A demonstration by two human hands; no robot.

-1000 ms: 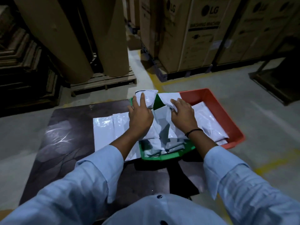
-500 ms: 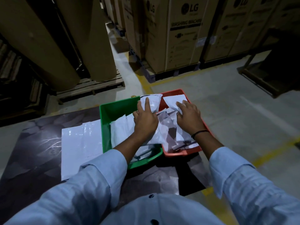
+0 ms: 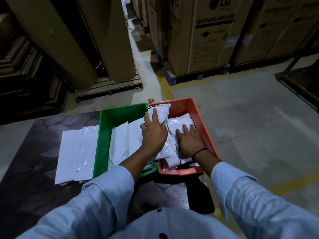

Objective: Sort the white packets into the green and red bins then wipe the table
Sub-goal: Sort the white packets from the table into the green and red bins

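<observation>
A green bin (image 3: 110, 118) and a red bin (image 3: 198, 114) stand side by side on the dark table (image 3: 34, 187). Both hold white packets. My left hand (image 3: 154, 133) grips a long white packet (image 3: 162, 112) that lies over the divide between the bins, its far end over the red bin. My right hand (image 3: 189, 140) rests flat, fingers spread, on the packets (image 3: 181, 120) in the red bin. More white packets (image 3: 77, 152) lie flat on the table left of the green bin.
Large cardboard rolls on a wooden pallet (image 3: 110, 85) stand beyond the table at the left. Boxed washing machines (image 3: 207, 40) stand at the back right. Grey concrete floor with yellow lines (image 3: 259, 126) runs to the right of the table. A dark frame (image 3: 300, 83) stands far right.
My right hand has let go of the packet and dropped flat onto the red bin's pile. My left hand still holds its packet. The view has shifted, so the bins appear more central.
</observation>
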